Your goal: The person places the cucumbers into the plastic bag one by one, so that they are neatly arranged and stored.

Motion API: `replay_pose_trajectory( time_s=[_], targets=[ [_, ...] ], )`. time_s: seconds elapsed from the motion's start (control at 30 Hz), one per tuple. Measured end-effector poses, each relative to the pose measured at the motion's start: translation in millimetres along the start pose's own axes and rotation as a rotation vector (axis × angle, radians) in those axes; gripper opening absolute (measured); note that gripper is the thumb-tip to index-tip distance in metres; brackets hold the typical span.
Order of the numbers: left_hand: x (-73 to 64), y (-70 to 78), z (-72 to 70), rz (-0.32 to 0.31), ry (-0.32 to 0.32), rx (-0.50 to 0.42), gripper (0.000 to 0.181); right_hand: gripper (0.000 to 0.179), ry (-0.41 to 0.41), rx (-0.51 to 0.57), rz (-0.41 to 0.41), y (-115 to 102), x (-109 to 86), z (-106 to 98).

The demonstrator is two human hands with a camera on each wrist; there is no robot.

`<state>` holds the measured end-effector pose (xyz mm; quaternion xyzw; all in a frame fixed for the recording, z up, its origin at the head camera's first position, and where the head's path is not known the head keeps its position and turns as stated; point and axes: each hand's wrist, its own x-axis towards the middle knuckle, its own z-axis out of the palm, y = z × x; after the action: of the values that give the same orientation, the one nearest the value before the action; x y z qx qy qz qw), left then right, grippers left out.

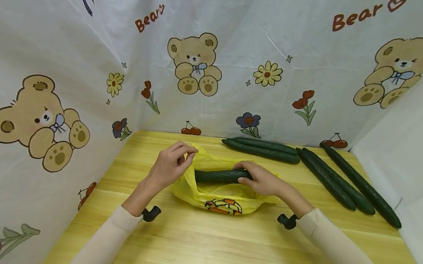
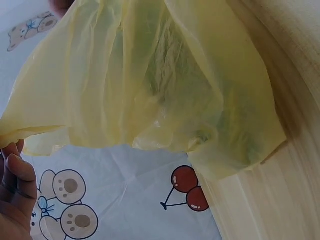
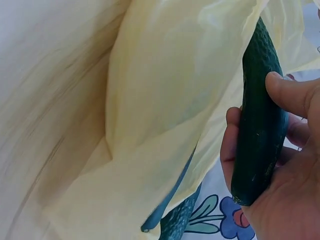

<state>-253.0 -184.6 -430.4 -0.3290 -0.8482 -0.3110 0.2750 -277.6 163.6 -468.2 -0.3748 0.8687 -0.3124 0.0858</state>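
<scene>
A yellow plastic bag (image 1: pixel 189 189) with a printed picture lies on the table, its mouth spread. My left hand (image 1: pixel 168 163) pinches the bag's left edge between thumb and fingers; the left wrist view shows the thin plastic (image 2: pixel 145 75) stretched from those fingertips. With curled fingers and thumb, my right hand (image 1: pixel 261 179) grips one end of a dark green cucumber (image 1: pixel 217 176) lying across the mouth. In the right wrist view the cucumber's (image 3: pixel 257 135) far end disappears behind the plastic. Dark green shapes show dimly through the bag in the left wrist view.
Two cucumbers (image 1: pixel 269 149) lie along the table's back edge. To the right lie two more cucumbers (image 1: pixel 335 179) side by side, and a single one (image 1: pixel 362 185) near the right wall. A bear-print sheet (image 1: pixel 228 104) covers the back and left sides of the wooden table (image 1: pixel 203 242).
</scene>
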Motion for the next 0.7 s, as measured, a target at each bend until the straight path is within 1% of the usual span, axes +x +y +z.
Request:
replay_pose_trajectory(
  time_s=[0.2,0.37,0.7],
  targets=[
    [0.4,1.1,-0.2,0.000,-0.002,0.001,0.015,0.042,-0.018,0.023,0.005,-3.8,5.5,1.8],
    [0.9,2.1,-1.1,-0.002,-0.001,0.005,0.014,0.040,-0.027,0.050,0.015,-6.2,7.9,-0.8],
    [1.0,0.8,2.5,-0.007,0.006,-0.014,0.014,0.040,-0.052,0.012,0.026,2.3,6.2,7.5]
  ],
)
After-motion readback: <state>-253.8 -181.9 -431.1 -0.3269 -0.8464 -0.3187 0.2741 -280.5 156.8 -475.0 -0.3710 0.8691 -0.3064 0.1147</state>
